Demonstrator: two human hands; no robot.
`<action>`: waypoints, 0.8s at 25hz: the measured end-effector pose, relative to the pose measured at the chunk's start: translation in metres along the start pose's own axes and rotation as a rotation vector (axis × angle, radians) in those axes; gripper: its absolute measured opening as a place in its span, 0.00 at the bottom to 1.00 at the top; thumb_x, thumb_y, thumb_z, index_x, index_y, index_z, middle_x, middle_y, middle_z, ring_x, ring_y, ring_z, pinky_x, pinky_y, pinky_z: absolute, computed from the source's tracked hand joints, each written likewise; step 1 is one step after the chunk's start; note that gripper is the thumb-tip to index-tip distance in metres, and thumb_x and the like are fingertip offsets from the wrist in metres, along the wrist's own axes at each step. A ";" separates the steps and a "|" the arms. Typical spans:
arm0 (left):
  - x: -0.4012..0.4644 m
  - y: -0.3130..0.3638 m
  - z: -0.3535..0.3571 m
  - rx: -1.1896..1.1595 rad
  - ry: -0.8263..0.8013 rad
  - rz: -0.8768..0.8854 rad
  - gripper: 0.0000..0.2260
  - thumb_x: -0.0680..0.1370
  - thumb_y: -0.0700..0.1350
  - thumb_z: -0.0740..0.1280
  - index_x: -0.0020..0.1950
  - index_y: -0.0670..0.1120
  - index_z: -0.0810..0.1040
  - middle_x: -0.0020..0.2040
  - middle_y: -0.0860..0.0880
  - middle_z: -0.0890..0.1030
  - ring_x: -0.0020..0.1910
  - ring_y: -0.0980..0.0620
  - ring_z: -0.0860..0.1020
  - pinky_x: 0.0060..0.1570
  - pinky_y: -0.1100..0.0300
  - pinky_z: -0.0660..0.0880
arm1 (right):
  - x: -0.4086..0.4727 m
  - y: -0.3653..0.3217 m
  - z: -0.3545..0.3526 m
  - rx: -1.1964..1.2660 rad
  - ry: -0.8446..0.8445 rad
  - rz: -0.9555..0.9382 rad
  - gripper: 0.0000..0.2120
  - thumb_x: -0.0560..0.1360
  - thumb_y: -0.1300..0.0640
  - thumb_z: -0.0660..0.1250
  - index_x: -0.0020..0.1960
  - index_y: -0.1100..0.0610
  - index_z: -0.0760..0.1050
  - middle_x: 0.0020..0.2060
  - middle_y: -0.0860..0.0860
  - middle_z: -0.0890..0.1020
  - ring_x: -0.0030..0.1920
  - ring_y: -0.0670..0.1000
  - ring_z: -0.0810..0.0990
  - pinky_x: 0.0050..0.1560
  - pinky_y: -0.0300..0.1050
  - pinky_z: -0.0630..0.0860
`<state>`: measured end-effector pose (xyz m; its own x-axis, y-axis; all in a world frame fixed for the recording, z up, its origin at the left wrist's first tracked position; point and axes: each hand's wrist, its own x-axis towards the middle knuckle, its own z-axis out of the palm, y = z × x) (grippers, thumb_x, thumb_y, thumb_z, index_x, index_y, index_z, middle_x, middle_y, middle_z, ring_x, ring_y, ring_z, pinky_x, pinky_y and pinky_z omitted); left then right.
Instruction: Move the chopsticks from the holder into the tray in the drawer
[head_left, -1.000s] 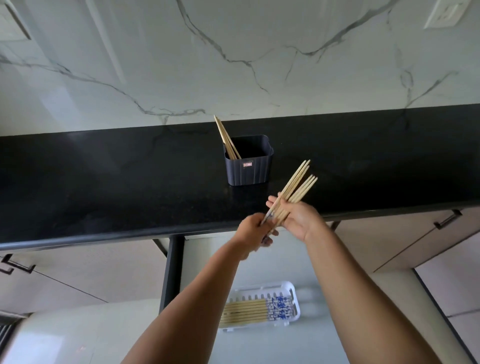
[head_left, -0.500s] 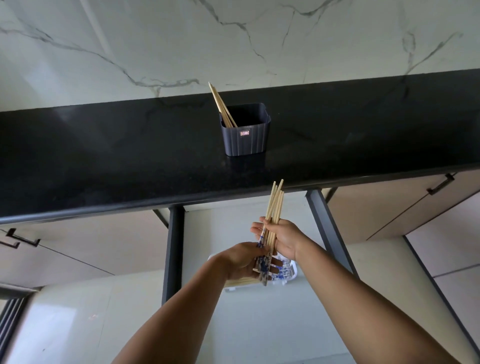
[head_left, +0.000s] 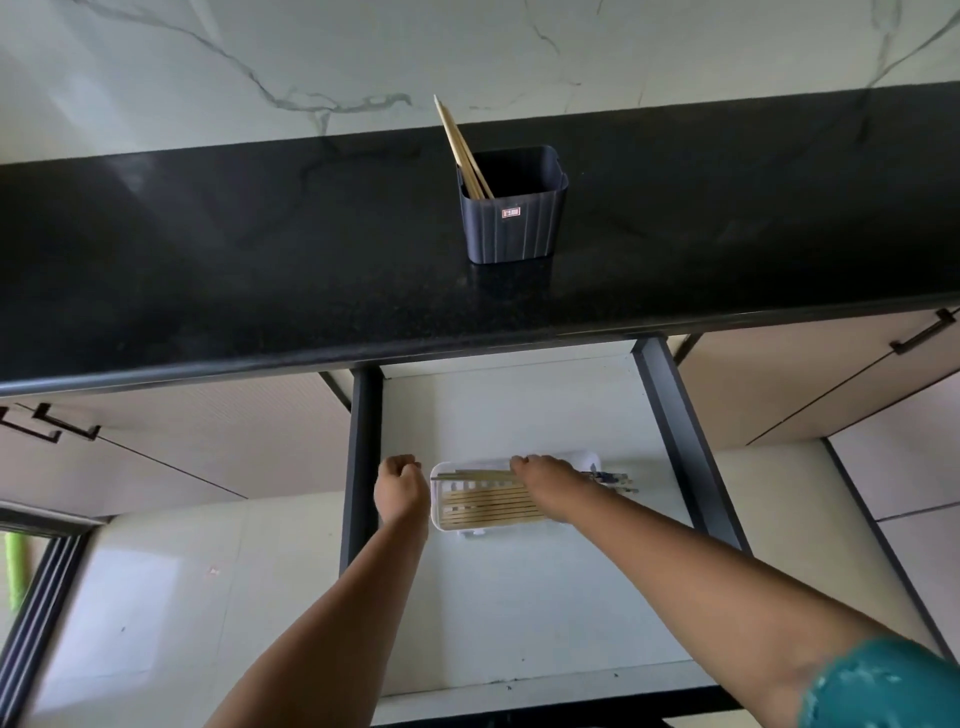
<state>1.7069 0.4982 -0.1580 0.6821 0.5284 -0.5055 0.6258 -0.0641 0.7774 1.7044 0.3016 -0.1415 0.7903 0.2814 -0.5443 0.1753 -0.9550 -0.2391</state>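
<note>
Chopsticks lie flat in a white tray in the open drawer below the worktop's front edge. Right hand presses a bundle onto the tray's far side — fingers curled over it. Left hand, a loose empty fist, sits just beside the tray. Two more stand in the holder.

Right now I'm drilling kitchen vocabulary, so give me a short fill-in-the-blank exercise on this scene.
1. The dark holder stands on the black ____.
2. The white tray lies inside the open ____.
3. The chopsticks in the holder lean toward its ____ side.
4. The right hand lays its bundle along the tray's ____ edge.

Missing words: countertop; drawer; left; far
</note>
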 end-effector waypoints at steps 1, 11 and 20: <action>0.004 -0.005 0.001 0.105 -0.021 0.015 0.11 0.73 0.38 0.57 0.49 0.41 0.78 0.44 0.41 0.80 0.37 0.50 0.74 0.35 0.60 0.67 | 0.007 -0.001 0.005 -0.026 -0.031 0.040 0.19 0.75 0.66 0.53 0.65 0.57 0.66 0.60 0.60 0.74 0.60 0.61 0.74 0.50 0.46 0.68; 0.020 -0.048 0.018 0.429 -0.220 0.016 0.07 0.76 0.39 0.59 0.44 0.47 0.75 0.40 0.47 0.77 0.35 0.50 0.73 0.29 0.61 0.66 | 0.042 0.001 0.032 -0.270 0.132 -0.071 0.25 0.72 0.70 0.62 0.69 0.60 0.65 0.60 0.59 0.77 0.59 0.61 0.77 0.59 0.53 0.74; 0.017 -0.048 0.019 0.402 -0.181 0.059 0.11 0.74 0.35 0.57 0.46 0.45 0.77 0.40 0.46 0.79 0.41 0.45 0.76 0.35 0.58 0.71 | 0.000 0.034 0.039 -0.168 0.278 0.108 0.18 0.71 0.67 0.64 0.61 0.59 0.73 0.58 0.55 0.76 0.61 0.56 0.75 0.60 0.49 0.71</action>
<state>1.6963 0.4941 -0.2109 0.7538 0.3592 -0.5502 0.6569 -0.4326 0.6176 1.6869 0.2729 -0.1811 0.9354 0.1633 -0.3137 0.1578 -0.9865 -0.0432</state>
